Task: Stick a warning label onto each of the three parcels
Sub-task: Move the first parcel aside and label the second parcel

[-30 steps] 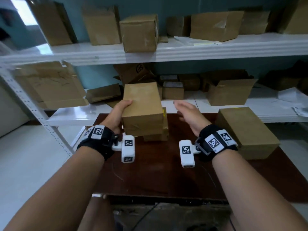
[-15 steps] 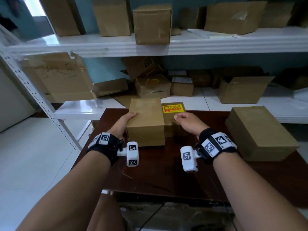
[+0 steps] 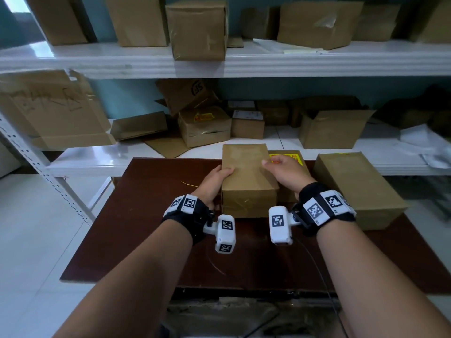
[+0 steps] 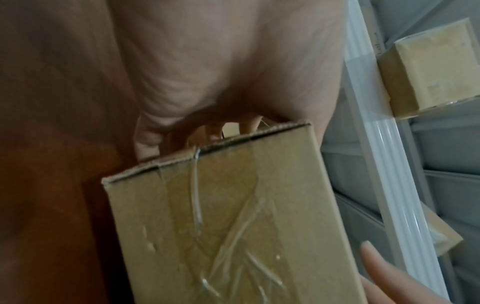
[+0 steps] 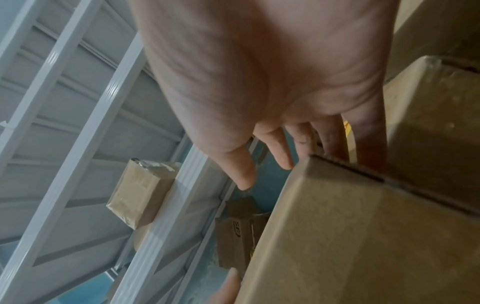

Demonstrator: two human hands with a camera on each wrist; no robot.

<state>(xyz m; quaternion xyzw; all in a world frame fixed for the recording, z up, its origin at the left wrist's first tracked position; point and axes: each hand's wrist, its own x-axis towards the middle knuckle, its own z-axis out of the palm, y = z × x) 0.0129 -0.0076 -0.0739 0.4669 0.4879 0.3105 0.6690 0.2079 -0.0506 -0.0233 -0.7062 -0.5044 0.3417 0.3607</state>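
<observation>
A plain brown parcel (image 3: 246, 172) stands on the dark wooden table (image 3: 146, 215) in the middle. My left hand (image 3: 217, 179) grips its left side, thumb on top. My right hand (image 3: 283, 169) holds its right edge, with the fingers down between it and a lower parcel (image 3: 286, 196). That lower parcel carries a yellow and red warning label (image 3: 296, 159), partly hidden by my right hand. A larger plain parcel (image 3: 353, 184) lies at the right. The left wrist view shows the taped end of the held parcel (image 4: 233, 226); the right wrist view shows its corner (image 5: 363, 236).
White metal shelves (image 3: 244, 64) stand behind the table, loaded with several cardboard boxes. One shelf box (image 3: 205, 125) also bears a yellow label. The near half of the table is bare. A thin cable (image 3: 314, 264) runs from my right wrist.
The plain parcel came down from above the labelled parcel and now stands to its left on the table. My right hand moved from the labelled parcel onto the plain one's right edge.
</observation>
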